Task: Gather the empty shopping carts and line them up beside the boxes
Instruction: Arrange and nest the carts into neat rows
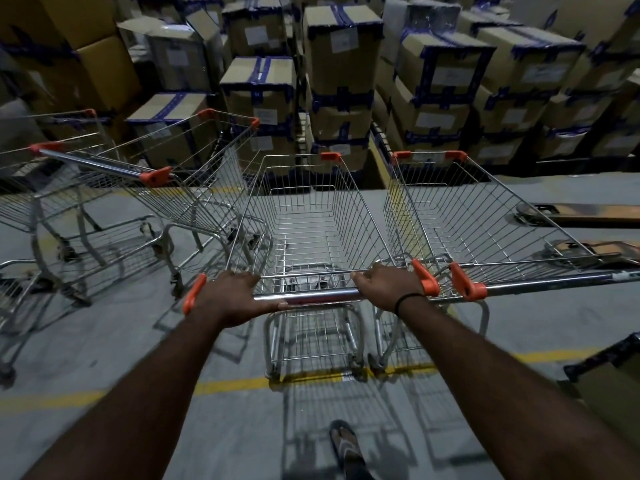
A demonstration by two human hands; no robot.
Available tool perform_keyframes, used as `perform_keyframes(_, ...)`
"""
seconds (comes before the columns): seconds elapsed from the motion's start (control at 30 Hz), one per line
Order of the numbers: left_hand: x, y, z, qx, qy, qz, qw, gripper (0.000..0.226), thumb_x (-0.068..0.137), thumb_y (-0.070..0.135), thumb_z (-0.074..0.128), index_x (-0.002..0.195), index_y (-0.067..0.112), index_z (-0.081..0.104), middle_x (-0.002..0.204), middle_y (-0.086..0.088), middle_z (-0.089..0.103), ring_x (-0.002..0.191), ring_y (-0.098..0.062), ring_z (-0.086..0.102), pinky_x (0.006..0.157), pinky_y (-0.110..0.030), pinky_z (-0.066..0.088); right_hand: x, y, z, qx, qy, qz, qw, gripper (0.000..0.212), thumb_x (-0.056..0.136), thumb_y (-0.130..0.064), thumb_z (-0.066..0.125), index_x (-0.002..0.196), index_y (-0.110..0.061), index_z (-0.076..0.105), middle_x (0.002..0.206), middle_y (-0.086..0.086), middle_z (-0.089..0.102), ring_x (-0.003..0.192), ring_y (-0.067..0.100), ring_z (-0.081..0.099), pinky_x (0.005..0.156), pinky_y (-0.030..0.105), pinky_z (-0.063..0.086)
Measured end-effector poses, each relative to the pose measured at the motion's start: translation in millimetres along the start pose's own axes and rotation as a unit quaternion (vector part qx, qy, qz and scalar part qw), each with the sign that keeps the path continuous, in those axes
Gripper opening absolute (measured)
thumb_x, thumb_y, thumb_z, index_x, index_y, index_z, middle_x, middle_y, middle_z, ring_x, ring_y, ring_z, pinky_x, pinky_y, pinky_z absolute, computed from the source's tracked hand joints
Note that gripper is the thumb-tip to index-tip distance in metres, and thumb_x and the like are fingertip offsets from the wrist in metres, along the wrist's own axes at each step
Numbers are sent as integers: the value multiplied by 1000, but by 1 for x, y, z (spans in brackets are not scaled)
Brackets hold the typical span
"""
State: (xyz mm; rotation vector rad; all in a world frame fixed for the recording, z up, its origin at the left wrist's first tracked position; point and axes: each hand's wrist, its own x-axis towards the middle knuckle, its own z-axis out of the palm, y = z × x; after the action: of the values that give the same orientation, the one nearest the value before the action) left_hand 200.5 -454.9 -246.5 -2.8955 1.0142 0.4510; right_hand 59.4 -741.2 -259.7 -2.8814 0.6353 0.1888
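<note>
Chrome handle bar (pixel 311 295) of middle cart (pixel 311 216) in your grip: left hand (pixel 232 296) wrapped round it near left end, right hand (pixel 388 285) near right end. Basket empty, nose toward stacked boxes (pixel 339 64) at far side. Second cart (pixel 485 216) just beside on right, parallel. Angled cart (pixel 194 181) close on left. Yellow floor line (pixel 225 386) under your cart's near wheels.
</note>
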Motion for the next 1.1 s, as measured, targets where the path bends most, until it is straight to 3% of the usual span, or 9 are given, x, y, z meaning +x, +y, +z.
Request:
perform_keyframes(0.2, 4, -4, 1, 14, 2, -4, 1000, 117, 64, 105, 19, 154, 32, 37, 158, 3, 42, 147, -25, 33, 117, -58, 20, 1, -4, -2, -1, 5, 1, 1000, 79, 88, -70, 13, 91, -21, 74, 81, 0, 65, 74, 18, 62, 79, 37, 53)
perform_keyframes(0.33, 6, -1, -1, -34, 4, -21, 999, 118, 66, 101, 1, 154, 31, 38, 160, 4, 39, 149, -24, 29, 119, -57, 16, 3, -3, -6, -9, 12, -13, 1000, 84, 84, -71, 8, 103, -23, 74, 101, 6, 66, 86, 25, 64, 84, 39, 52)
perform_keyframes(0.43, 8, 3, -2, -48, 12, -30, 998, 121, 64, 102, -2, 154, 32, 37, 162, 3, 36, 151, -24, 26, 121, -55, 13, 4, 1, -9, -3, -27, -13, 1000, 86, 81, -72, 6, 115, -26, 70, 123, 11, 60, 106, 31, 62, 94, 44, 47)
perform_keyframes(0.53, 11, 5, -2, -66, -3, -37, 997, 123, 64, 102, 0, 150, 26, 46, 158, -4, 42, 147, -27, 33, 121, -48, 23, 13, 1, -17, -27, -69, -37, 997, 82, 82, -71, 11, 109, -21, 70, 121, 13, 63, 112, 31, 62, 96, 42, 46)
perform_keyframes(0.63, 15, 7, -3, -85, 34, -58, 994, 106, 72, 99, 14, 124, 23, 65, 135, -8, 63, 127, -27, 54, 105, -42, 44, 26, -15, -33, -79, -27, -63, 995, 62, 86, -65, 33, 111, -20, 67, 115, 9, 69, 109, 29, 65, 91, 37, 48)
perform_keyframes(0.7, 16, 6, -7, -89, 63, -78, 991, 85, 79, 89, 28, 112, 21, 68, 122, -6, 67, 116, -26, 59, 95, -38, 48, 41, -37, -44, -78, 5, -92, 993, 52, 90, -62, 43, 114, -22, 66, 116, 7, 70, 109, 28, 65, 90, 37, 48)
perform_keyframes(0.87, 11, -16, -28, -163, 120, -115, 973, 85, 75, 86, 33, 120, 23, 68, 122, -2, 70, 114, -24, 63, 90, -37, 51, 62, -111, -66, -14, -9, -159, 987, 55, 93, -64, 46, 128, -25, 63, 125, 6, 67, 116, 29, 61, 91, 38, 51)
perform_keyframes(1.1, -14, -118, -54, -225, 182, -170, 942, 64, 90, 71, 53, 131, 23, 65, 130, -1, 68, 120, -21, 62, 92, -32, 48, 84, -228, -70, -28, -25, -235, 971, 50, 92, -62, 48, 125, -28, 65, 119, 8, 69, 110, 29, 63, 87, 37, 53)
